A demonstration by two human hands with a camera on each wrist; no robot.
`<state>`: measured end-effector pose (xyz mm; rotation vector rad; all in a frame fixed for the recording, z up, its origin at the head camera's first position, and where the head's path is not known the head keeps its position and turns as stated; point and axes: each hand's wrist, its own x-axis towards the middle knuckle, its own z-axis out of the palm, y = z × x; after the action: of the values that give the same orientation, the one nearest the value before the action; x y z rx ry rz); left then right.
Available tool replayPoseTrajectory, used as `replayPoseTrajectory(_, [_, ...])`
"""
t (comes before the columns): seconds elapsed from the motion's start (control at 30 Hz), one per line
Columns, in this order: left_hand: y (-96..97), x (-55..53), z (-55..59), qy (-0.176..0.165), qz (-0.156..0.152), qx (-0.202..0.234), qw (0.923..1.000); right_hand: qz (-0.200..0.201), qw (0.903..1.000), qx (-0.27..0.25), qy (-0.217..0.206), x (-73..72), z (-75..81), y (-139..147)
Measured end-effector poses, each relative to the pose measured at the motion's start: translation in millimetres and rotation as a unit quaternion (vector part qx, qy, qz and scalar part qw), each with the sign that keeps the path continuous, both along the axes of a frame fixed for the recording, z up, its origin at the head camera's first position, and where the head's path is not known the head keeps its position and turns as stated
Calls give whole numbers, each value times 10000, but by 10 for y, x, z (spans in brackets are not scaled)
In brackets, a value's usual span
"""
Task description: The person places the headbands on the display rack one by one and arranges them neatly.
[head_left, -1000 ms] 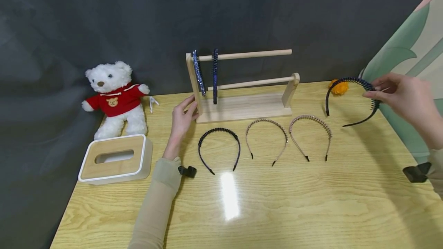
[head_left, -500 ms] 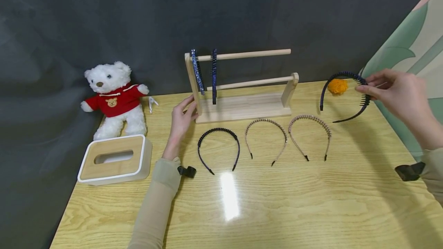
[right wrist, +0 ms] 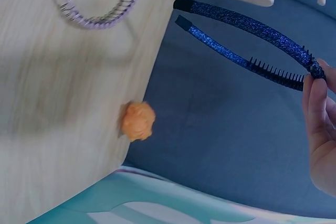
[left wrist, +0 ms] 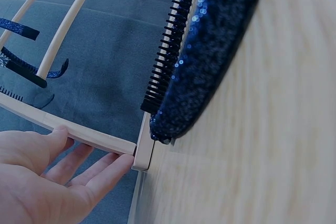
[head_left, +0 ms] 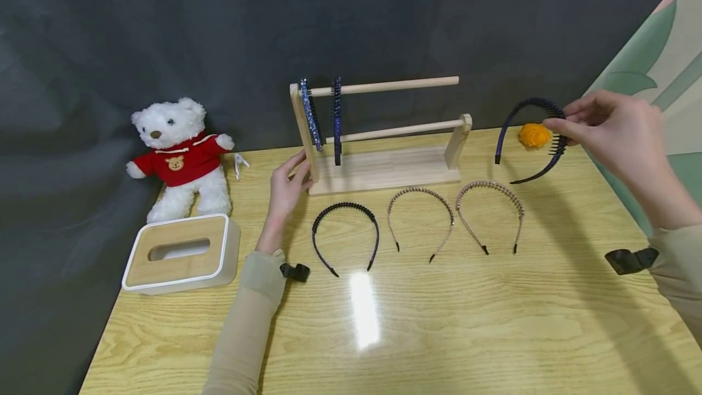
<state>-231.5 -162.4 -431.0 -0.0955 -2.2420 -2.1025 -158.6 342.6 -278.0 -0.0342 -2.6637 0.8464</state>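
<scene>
My right hand [head_left: 616, 133] pinches a dark blue toothed headband [head_left: 531, 101] between thumb and fingers, above the table at right. Its glittery band [right wrist: 247, 24] hangs with both ends free in the right wrist view. My left hand [head_left: 284, 191] grips the left upright of the wooden headband rack [head_left: 384, 169], thumb on one side and fingers on the other; the left wrist view shows the post [left wrist: 94, 137] between them. Two glittery blue headbands, one lighter [head_left: 311, 116] and one darker [head_left: 337, 124], hang from the rack's upper bar at its left end.
Before the rack lie a black headband [head_left: 347, 205] and two pinkish beaded headbands, one [head_left: 421, 190] left of the other [head_left: 490, 185]. An orange ball [head_left: 534, 136] sits at back right. A white teddy bear [head_left: 183, 163], small white clip [head_left: 240, 165] and tissue box [head_left: 181, 255] stand left.
My right hand has moved left and slightly up with the dark blue headband, closer to the rack. The left hand has stayed at the rack's upright.
</scene>
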Motion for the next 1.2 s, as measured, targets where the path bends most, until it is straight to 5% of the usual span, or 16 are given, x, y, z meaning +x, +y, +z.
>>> replayPoseTrajectory(0.23, [-5,17,-5,-24,1,19,10000,227,9967,-738,238,-18,107,-92])
replayPoseTrajectory(0.5, [-8,12,-6,-38,24,6,10000,119,9980,-461,413,-15,222,-197])
replayPoseTrajectory(1.2, [-9,-2,-11,63,47,-17,10000,407,9892,-1256,640,-41,478,-393])
